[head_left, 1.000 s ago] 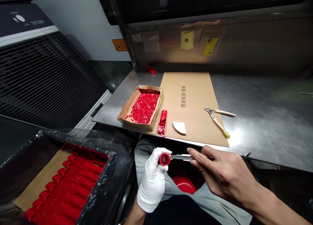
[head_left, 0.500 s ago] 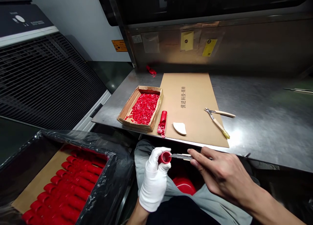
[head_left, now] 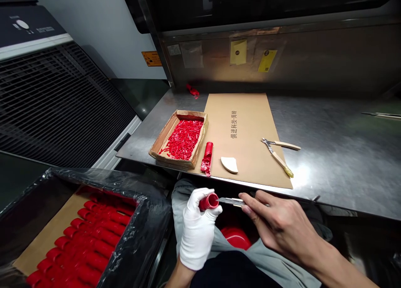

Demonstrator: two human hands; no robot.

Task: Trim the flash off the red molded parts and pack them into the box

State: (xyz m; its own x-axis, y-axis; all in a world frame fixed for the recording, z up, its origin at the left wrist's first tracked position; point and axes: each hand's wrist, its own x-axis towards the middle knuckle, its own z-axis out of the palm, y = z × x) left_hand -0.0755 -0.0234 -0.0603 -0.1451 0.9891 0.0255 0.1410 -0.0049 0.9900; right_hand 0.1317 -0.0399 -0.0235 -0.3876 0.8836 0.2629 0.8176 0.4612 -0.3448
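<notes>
My left hand (head_left: 198, 233), in a white glove, is closed around a red plastic tube-shaped part (head_left: 209, 201), its round open end facing right. My bare right hand (head_left: 278, 221) grips a craft knife (head_left: 233, 202) with a slim metal blade. The blade's tip is at the rim of the tube's opening; whether it touches cannot be made out. Beyond my hands, another red plastic part (head_left: 207, 159) lies on the cardboard sheet (head_left: 250, 112), beside a white quarter-round pad (head_left: 229, 164).
A cardboard tray (head_left: 163, 144) of red scraps stands on the metal table (head_left: 328, 154). Nippers (head_left: 278, 148) lie spread on the sheet's right edge. A plastic-lined box (head_left: 131, 233) with rows of red parts (head_left: 90, 238) is at lower left. A thin tool (head_left: 382, 115) lies far right.
The red part in my left hand has tilted, so more of its side shows and its opening faces further right. The knife stays at the rim, with my right hand shifted slightly left.
</notes>
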